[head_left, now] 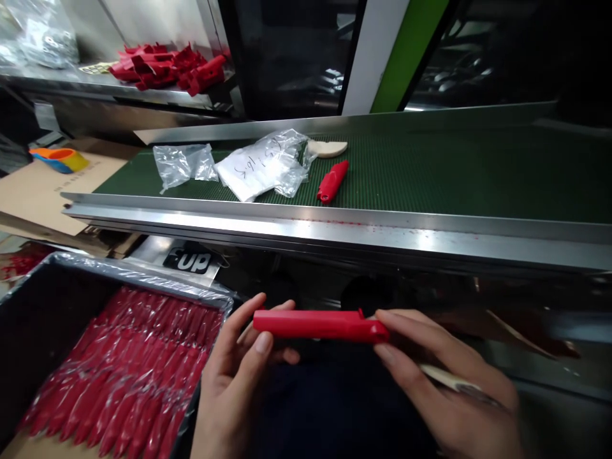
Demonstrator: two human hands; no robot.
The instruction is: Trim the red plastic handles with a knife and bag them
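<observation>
I hold a long red plastic part [318, 324] level in front of me, below the conveyor's edge. My left hand [234, 376] pinches its left end between thumb and fingers. My right hand [444, 389] grips its right end with the fingertips, and a pale flat blade-like piece [452, 380] lies tucked across that palm. On the green conveyor belt [430, 172] lies another red part [332, 180], a cream curved piece [327, 148] beyond it, and clear plastic bags [261, 167] to the left.
A bag-lined black bin [43, 312] at lower left holds several wrapped red parts [129, 376]. The conveyor's steel rail [335, 226] runs across the middle. Red scrap pieces [167, 67] lie on a far shelf. Cardboard [43, 191] and an orange-and-blue object [60, 158] sit at left.
</observation>
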